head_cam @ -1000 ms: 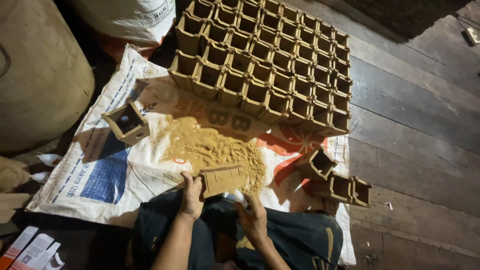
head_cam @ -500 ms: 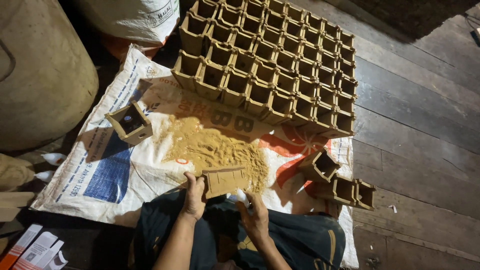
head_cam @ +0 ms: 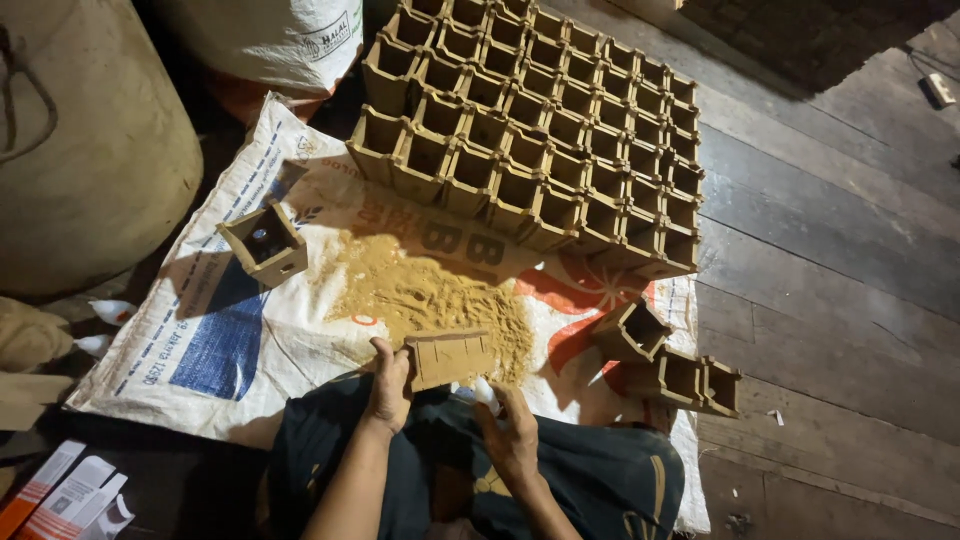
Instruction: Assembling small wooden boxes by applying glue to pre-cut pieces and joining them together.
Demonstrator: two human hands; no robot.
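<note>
Flat tan cardboard piece (head_cam: 450, 358) in left hand (head_cam: 389, 372), over white printed sack (head_cam: 240, 330).

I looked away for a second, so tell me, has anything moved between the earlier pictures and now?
Almost nothing. The left hand still holds the flat brown cardboard piece at its left end, and the right hand stays just below it. The powder pile, the box grid and the loose boxes lie as before.

Ahead: blocked by sawdust pile (head_cam: 430, 300), box rows (head_cam: 540, 130).
Left: sack (head_cam: 230, 340) open up to lone box (head_cam: 263, 243).
Right: obstructed by three boxes (head_cam: 668, 362).
</note>
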